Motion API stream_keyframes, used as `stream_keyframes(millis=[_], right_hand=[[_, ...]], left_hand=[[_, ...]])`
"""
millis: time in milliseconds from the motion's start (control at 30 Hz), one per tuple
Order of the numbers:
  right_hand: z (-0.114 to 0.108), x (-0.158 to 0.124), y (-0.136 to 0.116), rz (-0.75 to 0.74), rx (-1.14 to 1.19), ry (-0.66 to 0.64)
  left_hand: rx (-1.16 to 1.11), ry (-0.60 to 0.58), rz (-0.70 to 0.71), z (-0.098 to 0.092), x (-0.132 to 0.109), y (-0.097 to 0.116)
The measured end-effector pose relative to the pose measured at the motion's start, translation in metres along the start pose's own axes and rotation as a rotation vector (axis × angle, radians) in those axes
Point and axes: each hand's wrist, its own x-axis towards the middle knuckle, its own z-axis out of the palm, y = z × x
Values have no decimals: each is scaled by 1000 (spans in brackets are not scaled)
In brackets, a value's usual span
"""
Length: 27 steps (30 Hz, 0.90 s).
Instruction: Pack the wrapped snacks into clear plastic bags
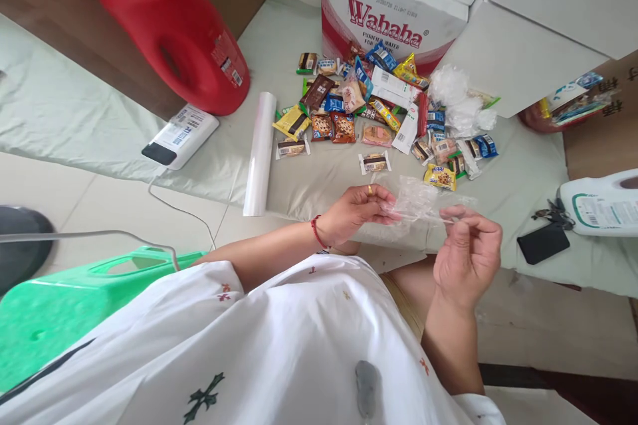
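Left hand (353,212) and right hand (468,252) pinch a clear bag (419,202), its outline faint.

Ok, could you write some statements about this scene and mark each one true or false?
1. The left hand and the right hand both hold a clear plastic bag. True.
2. The film roll lies to the right of the snack packets. False: it lies to their left.
3. A red bracelet is on the left wrist. True.
4. The Wahaha box has blue letters. False: the letters are red.
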Motion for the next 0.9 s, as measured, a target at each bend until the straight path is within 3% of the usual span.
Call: stream_keyframes(millis=[100, 233, 300, 400, 500, 567, 633, 700, 767, 833, 900], right_hand=[[7, 4, 1, 103, 113, 109], [6, 6, -8, 111, -9, 315], [-2, 6, -12, 81, -66, 346], [-15, 6, -6, 105, -91, 256], [-9, 11, 25, 211, -159, 82], [6, 18, 57, 254, -237, -31], [25, 27, 90, 264, -335, -124], [43, 37, 115, 266, -430, -192], [55, 45, 129, 257, -484, -221], [61, 50, 133, 240, -480, -224], [61, 54, 134, 228, -459, -225]], left_hand=[[-2, 127, 39, -6, -4, 5], [-49, 215, 33, -12, -17, 19], [-20, 254, 29, -16, -29, 29], [117, 293, 0, -29, -45, 41], [299, 343, 19, -54, -39, 43], [472, 452, 75, -74, -22, 39], [724, 660, 126, -90, -2, 36], [970, 857, 293, -97, 10, 35], [1174, 943, 564, -92, 9, 36], [1347, 809, 785, -79, 0, 33], [1515, 458, 817, -69, -9, 24]])
